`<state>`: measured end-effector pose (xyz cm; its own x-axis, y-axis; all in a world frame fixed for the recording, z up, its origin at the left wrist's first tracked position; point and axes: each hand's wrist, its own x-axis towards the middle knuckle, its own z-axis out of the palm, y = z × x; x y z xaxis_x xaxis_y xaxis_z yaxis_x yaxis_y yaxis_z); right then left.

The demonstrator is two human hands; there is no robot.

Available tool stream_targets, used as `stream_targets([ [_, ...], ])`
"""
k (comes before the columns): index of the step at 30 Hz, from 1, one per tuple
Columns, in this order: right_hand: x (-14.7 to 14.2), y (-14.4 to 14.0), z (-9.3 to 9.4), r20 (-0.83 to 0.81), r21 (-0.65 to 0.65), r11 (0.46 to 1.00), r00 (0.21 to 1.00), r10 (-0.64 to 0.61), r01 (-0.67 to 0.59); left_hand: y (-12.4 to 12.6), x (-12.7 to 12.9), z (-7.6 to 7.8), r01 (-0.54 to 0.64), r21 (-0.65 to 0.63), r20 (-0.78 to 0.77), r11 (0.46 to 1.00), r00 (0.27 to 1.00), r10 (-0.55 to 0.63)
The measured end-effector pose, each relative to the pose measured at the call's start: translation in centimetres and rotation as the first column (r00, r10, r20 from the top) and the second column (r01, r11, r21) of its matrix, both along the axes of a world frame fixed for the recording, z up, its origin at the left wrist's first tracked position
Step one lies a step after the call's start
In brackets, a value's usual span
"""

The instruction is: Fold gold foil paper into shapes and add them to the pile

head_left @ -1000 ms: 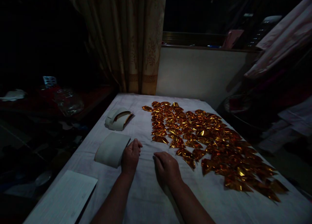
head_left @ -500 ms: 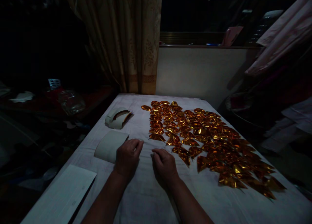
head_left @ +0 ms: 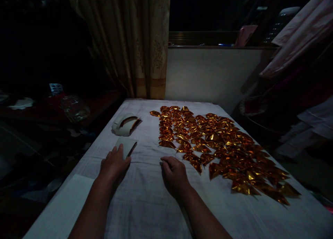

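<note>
My left hand (head_left: 114,164) lies palm down on a curved pale sheet or stack of sheets (head_left: 126,144), covering much of it. Its fingers are spread, and the thumb is near the right edge. To the right, my right hand (head_left: 174,172) rests on the white cloth with its fingers curled in, and nothing shows sticking out of it. Just beyond it, many folded shiny gold foil pieces (head_left: 205,135) lie in rows and a denser heap. Behind my left hand stands a curled pale card piece (head_left: 126,124) with an arched cut-out.
A flat pale board or box (head_left: 62,204) lies at the near left corner, partly behind my left forearm. A curtain (head_left: 145,45) and a low wall (head_left: 203,71) stand behind the cloth-covered table (head_left: 145,197). Clothes (head_left: 299,41) hang at right; a clear plastic container (head_left: 75,107) sits left.
My left hand has moved left from the curved sheet's right edge onto the sheet, and its fingers have opened. My right hand has stayed in nearly the same place, still curled.
</note>
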<state>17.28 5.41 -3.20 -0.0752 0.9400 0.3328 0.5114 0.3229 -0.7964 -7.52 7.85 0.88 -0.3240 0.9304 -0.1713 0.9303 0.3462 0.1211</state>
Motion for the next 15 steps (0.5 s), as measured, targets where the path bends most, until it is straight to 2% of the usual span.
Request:
stream_targets([
  [5, 0.0, 0.1, -0.3, 0.001, 0.003, 1.000, 1.000, 0.002, -0.002, 0.2, -1.5, 1.5, 0.047, 0.042, 0.140, 0.998, 0.989, -0.052],
  [8, 0.0, 0.2, -0.4, 0.003, 0.005, 1.000, 1.000, 0.008, -0.008, 0.4, -2.0, 2.2, 0.046, 0.025, 0.208, 0.999, 0.977, -0.050],
  [10, 0.0, 0.2, -0.4, 0.007, 0.003, 1.000, 1.000, 0.015, -0.015, 0.5, -2.0, 2.0, 0.075, -0.003, 0.209, 0.997, 0.975, -0.073],
  [15, 0.1, 0.3, -0.4, 0.031, 0.009, 1.000, 0.999, 0.012, -0.013, 0.5, -0.9, 0.3, 0.137, -0.049, 0.041, 0.989, 0.990, -0.135],
])
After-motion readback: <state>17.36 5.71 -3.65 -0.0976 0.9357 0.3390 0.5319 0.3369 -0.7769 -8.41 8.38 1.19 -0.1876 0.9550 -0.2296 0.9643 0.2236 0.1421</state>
